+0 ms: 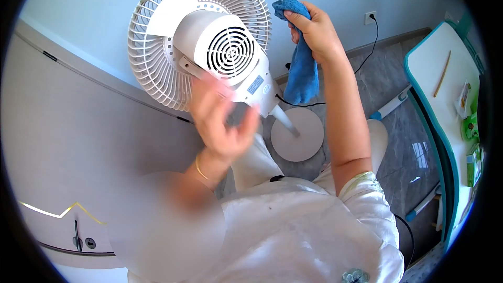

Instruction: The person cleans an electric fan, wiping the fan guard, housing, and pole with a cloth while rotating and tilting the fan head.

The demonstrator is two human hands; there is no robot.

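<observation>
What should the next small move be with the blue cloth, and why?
Probably bring the blue cloth a little leftward onto the fan. The right hand holds the cloth raised just beside the grille rim, seemingly not yet touching it, while the left hand sits by the motor housing, seemingly bracing it. So the fan looks steadied for a wipe.

The fan (209,47) fills the space ahead, its grille close against the wall (89,5), leaving little gap behind it. Its pole (285,120) and round base (297,133) stand on the floor, with a cable (367,52) trailing to the socket (370,17). Open floor (390,73) lies between the base and the desk (445,126) on the right.
</observation>
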